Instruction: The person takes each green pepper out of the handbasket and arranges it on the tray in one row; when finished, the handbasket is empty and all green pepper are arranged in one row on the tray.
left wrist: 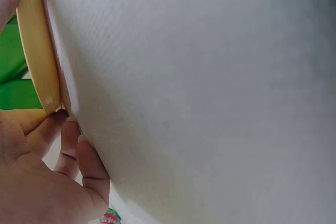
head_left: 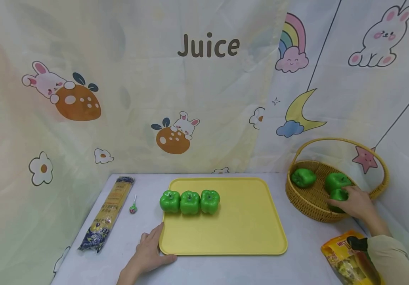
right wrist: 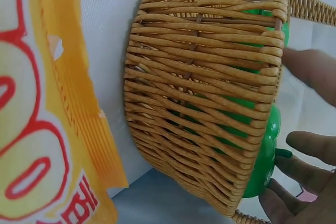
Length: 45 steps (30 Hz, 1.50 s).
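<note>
My left hand [head_left: 149, 250] holds the front left corner of a yellow tray [head_left: 240, 225], thumb along the front edge and fingers at the left side. The left wrist view shows bent fingers [left wrist: 93, 166] against the tray rim [left wrist: 38, 51]. Three green bell peppers [head_left: 190, 202] stand in a row at the tray's back left. At the far right, my right hand [head_left: 359, 204] reaches into a wicker basket [head_left: 313, 204] and grips a green bell pepper [head_left: 337, 196]. Its stem shows beside the fingers [right wrist: 310, 174] in the right wrist view. Two more peppers [head_left: 303, 178] lie in the basket.
A long pack of dry noodles [head_left: 108, 213] and a small lollipop [head_left: 133, 208] lie left of the tray. Under the right forearm is a yellow snack bag [head_left: 347, 257], close to the basket. The basket's tall handle [head_left: 336, 139] arches over it. A printed curtain hangs behind the table.
</note>
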Each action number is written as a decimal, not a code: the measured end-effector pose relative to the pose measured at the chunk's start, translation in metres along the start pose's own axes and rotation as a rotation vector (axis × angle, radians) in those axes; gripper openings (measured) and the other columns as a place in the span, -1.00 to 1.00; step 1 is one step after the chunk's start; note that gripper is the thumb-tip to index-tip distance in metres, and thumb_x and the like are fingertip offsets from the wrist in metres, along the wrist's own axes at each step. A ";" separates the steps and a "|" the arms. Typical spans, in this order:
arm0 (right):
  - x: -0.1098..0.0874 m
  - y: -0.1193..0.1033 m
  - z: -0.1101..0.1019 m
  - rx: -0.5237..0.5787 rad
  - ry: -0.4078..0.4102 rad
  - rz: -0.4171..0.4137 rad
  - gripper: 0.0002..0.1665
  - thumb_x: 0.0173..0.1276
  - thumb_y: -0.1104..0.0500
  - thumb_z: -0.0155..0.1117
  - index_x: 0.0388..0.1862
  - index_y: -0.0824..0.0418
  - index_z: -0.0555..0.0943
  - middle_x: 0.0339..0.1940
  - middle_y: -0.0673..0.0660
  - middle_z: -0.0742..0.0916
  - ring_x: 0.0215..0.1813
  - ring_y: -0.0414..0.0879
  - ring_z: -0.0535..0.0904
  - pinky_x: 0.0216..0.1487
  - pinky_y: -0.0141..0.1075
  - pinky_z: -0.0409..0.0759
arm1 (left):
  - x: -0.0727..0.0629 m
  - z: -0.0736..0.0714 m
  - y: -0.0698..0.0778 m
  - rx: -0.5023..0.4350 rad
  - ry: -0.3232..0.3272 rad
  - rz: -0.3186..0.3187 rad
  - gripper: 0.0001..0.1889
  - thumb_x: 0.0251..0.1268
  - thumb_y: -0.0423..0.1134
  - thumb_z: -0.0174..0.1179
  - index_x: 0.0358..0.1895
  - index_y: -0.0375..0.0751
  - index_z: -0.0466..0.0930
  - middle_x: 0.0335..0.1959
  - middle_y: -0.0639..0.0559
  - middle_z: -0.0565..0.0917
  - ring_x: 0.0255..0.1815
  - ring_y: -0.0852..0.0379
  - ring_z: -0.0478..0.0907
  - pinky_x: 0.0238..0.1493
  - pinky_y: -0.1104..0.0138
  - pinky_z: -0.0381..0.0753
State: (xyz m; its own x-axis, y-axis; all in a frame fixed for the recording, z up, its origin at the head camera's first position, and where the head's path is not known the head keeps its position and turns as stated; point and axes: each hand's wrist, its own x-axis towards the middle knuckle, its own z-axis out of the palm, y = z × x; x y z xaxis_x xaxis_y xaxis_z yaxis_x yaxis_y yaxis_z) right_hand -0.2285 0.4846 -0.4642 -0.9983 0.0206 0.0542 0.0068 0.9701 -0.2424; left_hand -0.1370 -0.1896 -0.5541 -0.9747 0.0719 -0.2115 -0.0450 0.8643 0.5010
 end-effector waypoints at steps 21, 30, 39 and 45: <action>0.001 0.013 0.006 -0.021 0.047 -0.063 -0.21 0.15 0.19 0.39 0.08 0.82 0.34 0.06 0.82 0.44 0.11 0.65 0.29 0.12 0.36 0.14 | -0.002 -0.002 0.002 -0.013 -0.010 -0.005 0.33 -0.29 0.45 0.49 0.60 -0.14 0.09 0.51 -0.09 0.38 -0.08 0.11 0.23 -0.07 0.20 0.31; 0.002 0.009 0.009 -0.031 0.071 -0.052 -0.18 0.15 0.17 0.44 0.06 0.84 0.32 0.02 0.81 0.43 0.06 0.59 0.32 0.04 0.31 0.08 | -0.003 -0.002 0.004 -0.016 0.002 -0.008 0.34 -0.32 0.42 0.51 0.59 -0.13 0.09 0.50 -0.07 0.39 -0.07 0.12 0.24 -0.04 0.19 0.33; 0.001 0.006 0.012 0.026 0.073 -0.028 -0.11 0.13 0.12 0.50 0.14 0.78 0.33 0.09 0.82 0.33 0.08 0.61 0.21 0.05 0.35 0.05 | -0.002 -0.003 0.005 -0.014 -0.002 0.003 0.33 -0.29 0.41 0.51 0.59 -0.15 0.09 0.50 -0.08 0.39 -0.06 0.11 0.24 -0.06 0.19 0.33; -0.001 0.001 0.010 0.075 0.071 0.000 0.02 0.23 -0.09 0.48 0.21 0.74 0.30 0.15 0.80 0.29 0.12 0.68 0.13 0.06 0.39 0.08 | -0.003 -0.003 0.004 -0.013 -0.004 0.006 0.32 -0.29 0.41 0.51 0.59 -0.14 0.09 0.51 -0.08 0.38 -0.05 0.10 0.25 -0.05 0.18 0.33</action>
State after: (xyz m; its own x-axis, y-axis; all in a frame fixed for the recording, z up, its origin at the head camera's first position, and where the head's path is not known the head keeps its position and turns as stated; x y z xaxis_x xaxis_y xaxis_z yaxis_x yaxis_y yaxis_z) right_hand -0.2278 0.4826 -0.4745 -0.9917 0.0405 0.1224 0.0000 0.9494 -0.3142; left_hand -0.1351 -0.1876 -0.5494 -0.9741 0.0790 -0.2120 -0.0422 0.8571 0.5134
